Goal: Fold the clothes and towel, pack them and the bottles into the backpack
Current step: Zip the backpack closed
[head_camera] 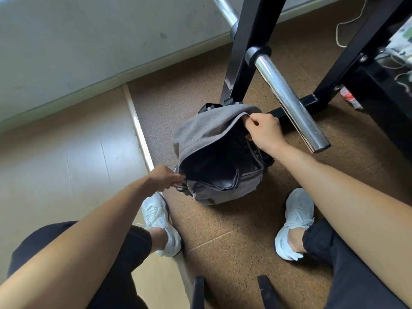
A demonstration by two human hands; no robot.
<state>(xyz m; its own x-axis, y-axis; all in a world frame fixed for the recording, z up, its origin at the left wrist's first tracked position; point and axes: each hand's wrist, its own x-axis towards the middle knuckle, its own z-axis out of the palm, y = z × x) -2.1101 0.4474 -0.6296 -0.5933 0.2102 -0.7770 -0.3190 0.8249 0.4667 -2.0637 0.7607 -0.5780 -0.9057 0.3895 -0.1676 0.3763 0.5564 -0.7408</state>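
A grey backpack (207, 132) stands on the brown floor between my feet, its main opening gaping wide and dark inside. My left hand (166, 178) pinches the near left edge of the opening by the zipper. My right hand (264, 129) grips the far right rim, fingers curled over the fabric. What lies inside the bag is too dark to tell. No clothes, towel or bottles show in this view.
A chrome barbell bar (289, 101) juts out just right of the bag, held on a black metal rack (243, 63). My white sneakers (294, 221) flank the bag. A light wood floor lies to the left, a black stand (379, 94) at right.
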